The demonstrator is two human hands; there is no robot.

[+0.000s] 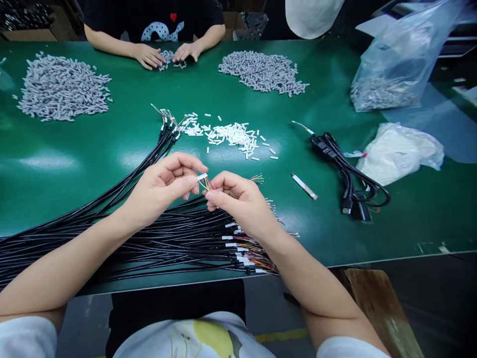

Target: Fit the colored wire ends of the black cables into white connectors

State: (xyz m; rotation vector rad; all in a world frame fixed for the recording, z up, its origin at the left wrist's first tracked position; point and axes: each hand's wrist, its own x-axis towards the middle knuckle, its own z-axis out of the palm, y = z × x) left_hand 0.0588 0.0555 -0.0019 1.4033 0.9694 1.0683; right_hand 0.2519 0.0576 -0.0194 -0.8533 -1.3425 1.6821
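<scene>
Between thumb and finger, my left hand (164, 186) pinches a small white sleeve (201, 176). Thin coloured wires (206, 184) run from that sleeve to my right hand (236, 199), whose thumb and fingers are closed on them. Black cables (175, 228) lie under and below my hands, many with white sleeves and coloured wire ends at the right. Another cable bundle (149, 156) points up to the back, its ends beside a pile of loose white sleeves (234, 134).
Grey piles (65, 89) (263, 72) lie at the back. Across the table (112, 124), a person's hands (149, 55) touch small grey pieces. To the right are a white-handled tool (304, 187), a coiled black cable (345, 174), a white bag (398, 154) and a clear bag (395, 74).
</scene>
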